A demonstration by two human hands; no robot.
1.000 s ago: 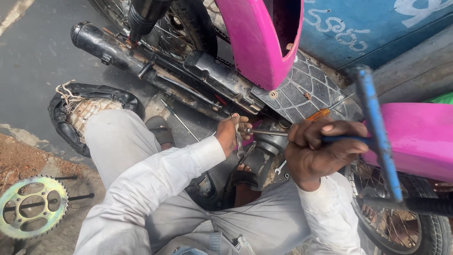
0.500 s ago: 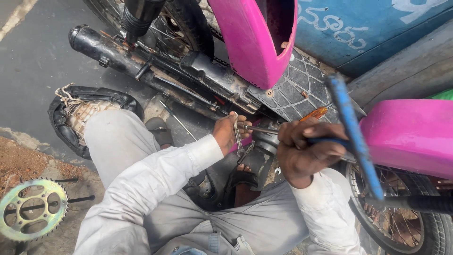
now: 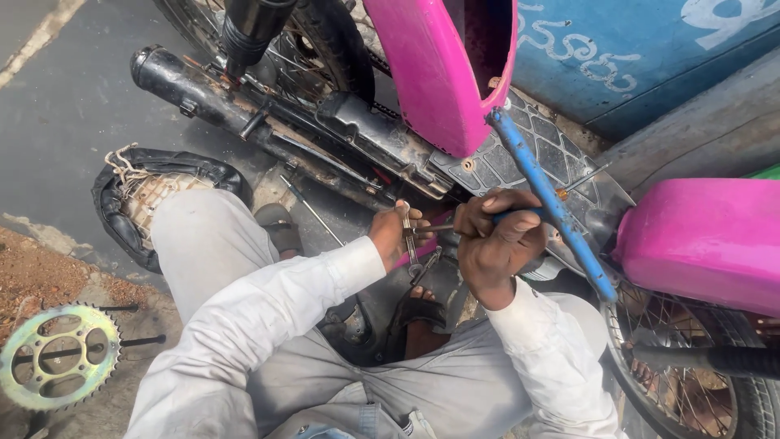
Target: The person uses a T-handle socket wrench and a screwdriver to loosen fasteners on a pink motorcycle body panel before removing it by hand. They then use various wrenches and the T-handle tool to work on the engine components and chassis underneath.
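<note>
Our left hand point(image 3: 396, 234) pinches a small spanner point(image 3: 409, 237) steady against the motorcycle frame point(image 3: 382, 146), while our right hand point(image 3: 497, 244) wraps tight around the blue-handled tool point(image 3: 552, 207) for leverage.

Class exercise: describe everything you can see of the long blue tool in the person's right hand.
The blue tool is a long, straight bar, seemingly painted metal with scuffed, worn paint. It slants from upper left, beside the pink bodywork, down to the right over the spoked wheel. The right hand grips a dark handle meeting it mid-length; how they join is hidden.
</note>
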